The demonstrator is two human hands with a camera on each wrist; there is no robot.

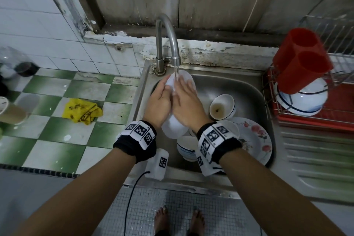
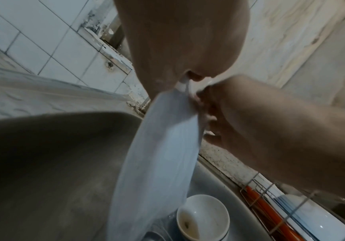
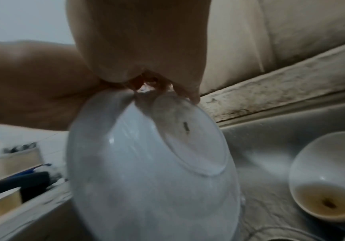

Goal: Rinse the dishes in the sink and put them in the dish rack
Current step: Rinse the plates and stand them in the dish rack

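Plate (image 1: pixel 175 126) tilted under running faucet (image 1: pixel 168 40), between both hands' grip.

Yellow rag (image 1: pixel 82 110) on checkered counter (image 1: pixel 57 140)

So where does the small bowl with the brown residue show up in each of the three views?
Head: the small bowl stands in the sink, right of centre, just right of the hands.
Left wrist: bottom centre, below the white plate.
Right wrist: lower right edge.
Shared landmark: the white plate, held under the tap by both hands, appears in all three.
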